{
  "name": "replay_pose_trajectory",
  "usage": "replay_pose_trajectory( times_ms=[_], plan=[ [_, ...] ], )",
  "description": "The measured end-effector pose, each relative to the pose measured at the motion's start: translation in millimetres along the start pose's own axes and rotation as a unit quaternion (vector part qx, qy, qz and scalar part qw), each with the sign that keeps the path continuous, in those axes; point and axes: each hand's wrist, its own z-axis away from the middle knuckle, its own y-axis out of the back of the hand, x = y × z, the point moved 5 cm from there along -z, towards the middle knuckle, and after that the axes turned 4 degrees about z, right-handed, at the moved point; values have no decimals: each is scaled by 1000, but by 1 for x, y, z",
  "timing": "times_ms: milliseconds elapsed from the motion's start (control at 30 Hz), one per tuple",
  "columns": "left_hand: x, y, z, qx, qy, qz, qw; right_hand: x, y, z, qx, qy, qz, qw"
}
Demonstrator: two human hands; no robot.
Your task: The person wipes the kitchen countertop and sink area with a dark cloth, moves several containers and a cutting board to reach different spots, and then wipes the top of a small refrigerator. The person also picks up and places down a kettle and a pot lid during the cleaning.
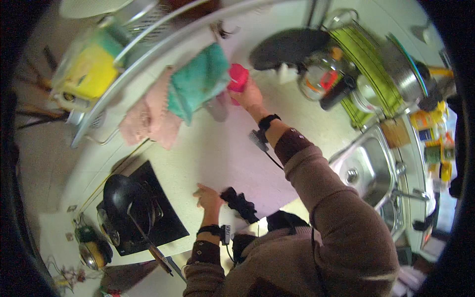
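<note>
At the wall side of the pale countertop (237,156), my right hand (250,96) is closed around a bright pink container (238,77). Its lower part is mostly hidden by my fingers. Just left of it hangs a teal cloth (200,81), overlapping a pink cloth (159,115). My left hand (208,196) is low over the near part of the counter, fingers apart and holding nothing. Beside it on the right is a black, bumpy thing (239,204) whose kind I cannot tell. Both wrists wear black straps with small cabled devices.
A black wok (124,196) stands on a black cooktop (167,219) at left, its handle pointing towards me. On the right are a steel sink (365,163), a green rack (371,70) and a glass jar (315,81). A metal rail shelf (111,92) runs along the upper left.
</note>
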Motion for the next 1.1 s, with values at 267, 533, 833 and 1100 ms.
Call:
replay_pose_trajectory(
  times_ms=[267,533,833,1100],
  plan=[
    [-7,-15,-18,-9,-58,-69,996,55,117,77,21,3,4,1000],
    [-9,-13,-19,-13,-42,-13,999,117,238,116,167,-23,-9,986],
    [-9,-11,-18,3,-11,1,1000,178,332,123,238,-84,87,964],
    [-15,-23,-34,0,-39,18,999,233,334,90,215,-88,47,972]
  ],
)
